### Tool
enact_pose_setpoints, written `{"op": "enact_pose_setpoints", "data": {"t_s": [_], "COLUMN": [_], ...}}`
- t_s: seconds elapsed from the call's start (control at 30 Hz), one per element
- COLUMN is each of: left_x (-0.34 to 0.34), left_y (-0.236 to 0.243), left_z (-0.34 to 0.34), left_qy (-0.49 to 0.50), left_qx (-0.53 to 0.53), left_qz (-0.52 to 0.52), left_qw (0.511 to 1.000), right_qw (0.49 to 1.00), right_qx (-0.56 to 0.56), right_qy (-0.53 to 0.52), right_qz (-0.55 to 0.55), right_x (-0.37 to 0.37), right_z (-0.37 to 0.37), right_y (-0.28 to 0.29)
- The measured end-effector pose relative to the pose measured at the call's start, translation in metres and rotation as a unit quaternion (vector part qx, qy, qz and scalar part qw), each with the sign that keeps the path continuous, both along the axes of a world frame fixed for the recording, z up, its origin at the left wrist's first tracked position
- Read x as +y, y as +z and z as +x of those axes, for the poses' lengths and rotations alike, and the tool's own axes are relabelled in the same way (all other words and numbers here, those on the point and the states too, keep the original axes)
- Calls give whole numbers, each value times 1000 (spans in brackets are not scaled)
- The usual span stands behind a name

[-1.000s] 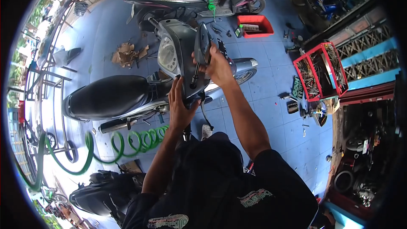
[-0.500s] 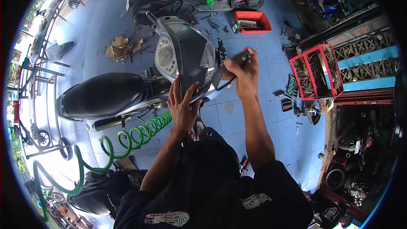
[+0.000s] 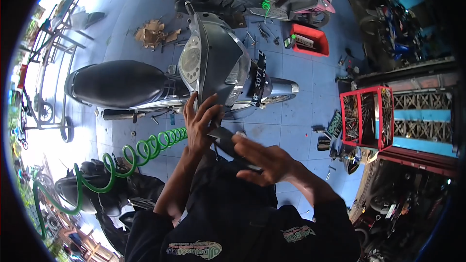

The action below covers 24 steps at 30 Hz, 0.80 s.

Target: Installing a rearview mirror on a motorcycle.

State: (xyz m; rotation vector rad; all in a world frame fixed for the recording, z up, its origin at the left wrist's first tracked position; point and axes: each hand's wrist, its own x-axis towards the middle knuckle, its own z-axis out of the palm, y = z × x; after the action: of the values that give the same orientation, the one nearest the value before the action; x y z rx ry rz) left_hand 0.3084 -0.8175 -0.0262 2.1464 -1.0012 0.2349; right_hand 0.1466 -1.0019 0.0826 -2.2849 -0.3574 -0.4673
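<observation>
A grey motorcycle [image 3: 211, 53] stands in front of me, its black seat [image 3: 119, 83] to the left. My left hand [image 3: 200, 123] lies over the near end of its handlebar, fingers curved beside the front cowl. The grip beneath is hidden by the hand. Close to my body, my right hand [image 3: 267, 162] holds a dark rear-view mirror [image 3: 228, 144] between its long, nearly straight fingers and thumb. The mirror slants from beside the left hand toward the right palm. Whether its stem joins the handlebar is covered by my left hand.
A coiled green hose [image 3: 128, 157] stretches across the lower left. On the right stands a red tool rack [image 3: 367, 90]; a red bin [image 3: 318, 48] lies farther back. Another motorcycle [image 3: 301, 2] is parked beyond. Cardboard [image 3: 154, 34] and loose tools lie on the blue tiled floor [image 3: 286, 121].
My right hand has swung the mirror from beyond the cowl's right side back toward my body. The left hand stays at the handlebar. The whole view has shifted slightly.
</observation>
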Motion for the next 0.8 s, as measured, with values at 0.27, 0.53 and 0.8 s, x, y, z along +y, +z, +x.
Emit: {"op": "enact_pose_setpoints", "data": {"t_s": [0.27, 0.53, 0.8], "left_x": [6, 13, 12], "left_y": [7, -23, 3], "left_z": [3, 17, 22], "left_qy": [-4, -57, 52], "left_qx": [33, 63, 375], "left_qz": [-10, -110, -221], "left_qw": [999, 990, 899], "right_qw": [903, 861, 978], "right_qx": [-228, -60, 101], "right_qy": [298, 301, 164], "right_qz": [-211, -406, -77], "right_x": [41, 158, 109], "right_z": [75, 221, 302], "right_y": [2, 14, -4]}}
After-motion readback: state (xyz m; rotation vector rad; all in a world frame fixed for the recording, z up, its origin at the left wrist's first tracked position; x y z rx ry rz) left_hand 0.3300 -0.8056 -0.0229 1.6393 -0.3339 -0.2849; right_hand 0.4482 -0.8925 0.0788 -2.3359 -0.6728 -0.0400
